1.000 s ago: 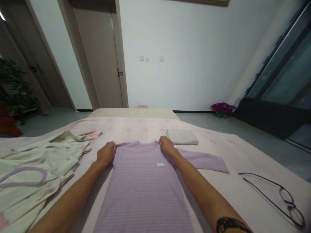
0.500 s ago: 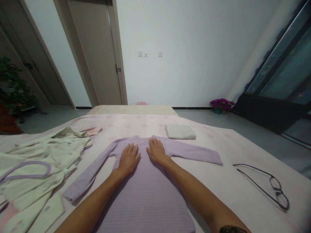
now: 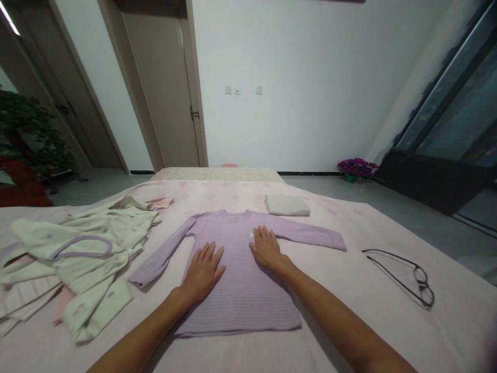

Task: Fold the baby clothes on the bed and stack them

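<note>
A lilac striped long-sleeved shirt (image 3: pixel 236 295) lies spread out on the pale pink cover (image 3: pixel 337 321), its collar at the far end and both sleeves stretched sideways. My left hand (image 3: pixel 202 272) rests flat on the left side of its chest, fingers apart. On the right side of the chest lies my right hand (image 3: pixel 266 247), palm down with its fingers stretched out. Neither hand grips the cloth. The shirt's hem shows in full near me, with my left forearm close to its left corner.
Pale green clothes (image 3: pixel 93 259) with a lilac trim lie heaped at the left. A folded grey-white cloth (image 3: pixel 287 205) sits beyond the right sleeve. Black-framed glasses (image 3: pixel 421 282) rest at the right. Purple flowers (image 3: pixel 356 168) stand on the floor by the wall.
Both hands have slid down from near the collar, the right one also outward to the right. The view has shifted, and the shirt's whole hem now shows.
</note>
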`<state>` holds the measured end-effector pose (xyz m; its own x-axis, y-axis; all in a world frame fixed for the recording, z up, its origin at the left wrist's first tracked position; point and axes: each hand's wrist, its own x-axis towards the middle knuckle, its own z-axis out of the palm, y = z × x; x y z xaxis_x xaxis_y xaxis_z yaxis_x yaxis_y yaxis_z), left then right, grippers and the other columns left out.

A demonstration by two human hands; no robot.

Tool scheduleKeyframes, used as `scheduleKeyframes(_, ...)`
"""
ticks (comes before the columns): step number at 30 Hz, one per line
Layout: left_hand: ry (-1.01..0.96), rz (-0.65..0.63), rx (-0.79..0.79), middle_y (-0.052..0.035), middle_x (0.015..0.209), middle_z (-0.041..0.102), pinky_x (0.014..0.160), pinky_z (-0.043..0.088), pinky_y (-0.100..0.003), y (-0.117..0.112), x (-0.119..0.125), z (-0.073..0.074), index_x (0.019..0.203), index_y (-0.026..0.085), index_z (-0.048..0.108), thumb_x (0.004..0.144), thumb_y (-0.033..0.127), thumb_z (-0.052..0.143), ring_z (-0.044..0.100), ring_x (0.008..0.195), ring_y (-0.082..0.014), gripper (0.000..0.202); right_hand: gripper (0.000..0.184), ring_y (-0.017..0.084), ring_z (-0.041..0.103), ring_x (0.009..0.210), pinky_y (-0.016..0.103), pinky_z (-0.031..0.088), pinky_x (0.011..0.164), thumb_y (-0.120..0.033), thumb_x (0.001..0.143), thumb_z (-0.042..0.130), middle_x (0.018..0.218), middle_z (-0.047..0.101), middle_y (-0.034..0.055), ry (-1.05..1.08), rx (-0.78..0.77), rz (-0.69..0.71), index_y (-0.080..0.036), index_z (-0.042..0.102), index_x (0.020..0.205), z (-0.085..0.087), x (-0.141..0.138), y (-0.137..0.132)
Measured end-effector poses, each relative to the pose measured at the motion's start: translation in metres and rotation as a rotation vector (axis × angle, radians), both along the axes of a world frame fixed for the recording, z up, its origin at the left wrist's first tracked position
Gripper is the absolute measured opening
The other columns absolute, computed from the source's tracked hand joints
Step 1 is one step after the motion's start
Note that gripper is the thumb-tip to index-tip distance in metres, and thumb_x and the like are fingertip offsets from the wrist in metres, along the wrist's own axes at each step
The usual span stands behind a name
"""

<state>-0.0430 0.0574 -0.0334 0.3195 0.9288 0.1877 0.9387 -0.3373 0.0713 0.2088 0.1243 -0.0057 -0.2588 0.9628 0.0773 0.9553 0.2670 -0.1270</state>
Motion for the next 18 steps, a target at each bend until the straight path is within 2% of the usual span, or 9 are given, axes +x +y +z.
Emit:
scheduleKeyframes(4,-0.051,-0.161,-0.04,-0.0092,0.16,0.03,0.118,0.026,-0.052,-0.038,-0.006,0.004,0.151,0.03,0.038,0.097,0.047,0.047,0.027,0.147,-0.0297,0.057,0.065,0.03,0.02,0.149,0.047,0.015,0.119,-0.049,0.1,0.03,0.16,0.027,0.0159,0.087,-0.051,0.155,-0.012,0.032,0.153,-0.005,-0.016,-0.044)
scheduleKeyframes(6,-0.109,-0.229,-0.037,-0.0063,0.157,0.038,0.119,0.027,-0.048,-0.048,-0.02,0.009,0.149,0.031,0.04,0.098,0.043,0.044,0.033,0.145,-0.0251,0.052,0.062,0.028,0.018,0.15,0.047,0.012,0.12,-0.048,0.1,0.032,0.16,0.026,0.0134,0.094,-0.016,0.213,-0.015,0.035,0.152,-0.01,-0.018,-0.063)
scheduleKeyframes(7,-0.153,-0.22,-0.006,-0.0057,0.153,0.044,0.119,0.029,-0.047,-0.049,-0.031,0.012,0.147,0.031,0.043,0.099,0.041,0.042,0.039,0.142,-0.0234,0.049,0.06,0.028,0.017,0.15,0.047,0.01,0.121,-0.048,0.1,0.033,0.161,0.026,0.0122,0.092,0.005,0.228,-0.017,0.036,0.152,-0.011,-0.018,-0.069)
scheduleKeyframes(9,-0.264,-0.084,0.117,-0.0065,0.141,0.058,0.116,0.033,-0.047,-0.046,-0.061,0.019,0.142,0.028,0.049,0.1,0.037,0.038,0.05,0.133,-0.0226,0.044,0.058,0.026,0.018,0.15,0.046,0.01,0.121,-0.046,0.1,0.034,0.16,0.028,0.0106,0.09,0.035,0.233,-0.018,0.038,0.151,-0.012,-0.016,-0.077)
scheduleKeyframes(11,-0.367,0.133,0.238,-0.0087,0.134,0.062,0.111,0.04,-0.047,-0.035,-0.099,0.024,0.138,0.024,0.052,0.1,0.037,0.035,0.056,0.126,-0.0238,0.043,0.057,0.026,0.02,0.149,0.046,0.011,0.121,-0.044,0.1,0.036,0.159,0.03,0.0106,0.086,0.04,0.224,-0.018,0.04,0.15,-0.011,-0.015,-0.078)
scheduleKeyframes(14,-0.32,0.345,0.189,-0.0129,0.133,0.062,0.105,0.045,-0.043,-0.019,-0.161,0.022,0.14,0.017,0.048,0.101,0.036,0.027,0.061,0.12,-0.0236,0.048,0.056,0.027,0.023,0.148,0.047,0.013,0.121,-0.043,0.099,0.039,0.159,0.031,0.0111,0.077,0.043,0.215,-0.018,0.041,0.149,-0.008,-0.016,-0.076)
scheduleKeyframes(16,-0.151,0.332,0.145,-0.0139,0.135,0.061,0.108,0.039,-0.046,-0.015,-0.195,0.017,0.134,0.016,0.054,0.1,0.033,0.027,0.058,0.124,-0.0257,0.046,0.056,0.027,0.024,0.148,0.047,0.014,0.121,-0.043,0.099,0.039,0.159,0.032,0.0109,0.076,0.043,0.215,-0.018,0.041,0.149,-0.008,-0.016,-0.075)
scheduleKeyframes(18,0.023,0.245,0.129,-0.0118,0.137,0.061,0.111,0.032,-0.05,-0.016,-0.221,0.01,0.13,0.019,0.058,0.098,0.032,0.034,0.051,0.131,-0.028,0.042,0.055,0.026,0.024,0.148,0.047,0.014,0.12,-0.042,0.099,0.038,0.158,0.032,0.0105,0.08,0.043,0.217,-0.019,0.042,0.149,-0.008,-0.016,-0.074)
